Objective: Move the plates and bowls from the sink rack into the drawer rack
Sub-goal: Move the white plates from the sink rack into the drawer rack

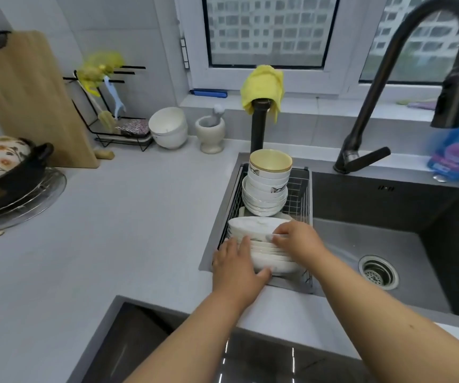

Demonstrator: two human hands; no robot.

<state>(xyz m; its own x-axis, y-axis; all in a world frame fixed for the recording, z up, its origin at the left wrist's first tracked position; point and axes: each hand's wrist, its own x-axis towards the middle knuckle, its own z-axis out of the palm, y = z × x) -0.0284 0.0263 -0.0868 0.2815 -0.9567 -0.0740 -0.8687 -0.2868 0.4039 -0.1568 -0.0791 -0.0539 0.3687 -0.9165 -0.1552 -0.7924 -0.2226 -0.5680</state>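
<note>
White plate stack (pixel 261 244) in sink rack (pixel 304 189), both hands gripping it, left (pixel 236 268), right (pixel 297 239).

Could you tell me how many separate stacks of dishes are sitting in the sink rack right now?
2. A tall stack of bowls stands at the rack's far end; a stack of plates sits at the near end, held between both hands. Dishes beneath or behind may be hidden.

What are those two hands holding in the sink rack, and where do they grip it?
Both hold the near stack of plates: the left hand grips its left edge, thumb under the front; the right hand curls its fingers over the right rim.
</note>
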